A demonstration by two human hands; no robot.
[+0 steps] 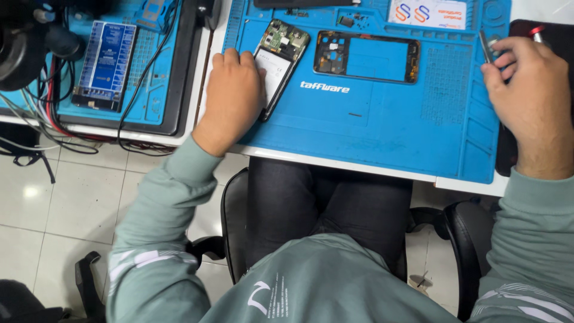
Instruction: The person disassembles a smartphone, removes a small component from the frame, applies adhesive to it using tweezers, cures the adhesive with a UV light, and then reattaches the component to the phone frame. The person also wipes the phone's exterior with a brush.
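The opened phone (278, 63) lay on the blue mat (371, 125), right beside the left hand (233, 98), its long axis running away from the person and leaning a little toward the right hand's side, with the bare circuit board at the far end and the pale battery at the near end. The left hand rested palm down on the mat with its fingers curled, its thumb side touching the phone's near edge, pressing against it rather than closed round it. Just past the phone, toward the right hand, sat the empty phone frame (366, 57), its long axis lying crosswise between the two hands and apart from both. The right hand (529, 98) was well away at the mat's far corner, its fingers pinched on a thin dark tool (485, 46); what kind of tool, I could not tell. So the left hand was much the nearer to the phone. Beyond the left hand, a second mat held a blue device (106, 64) and a tangle of cables (36, 113).
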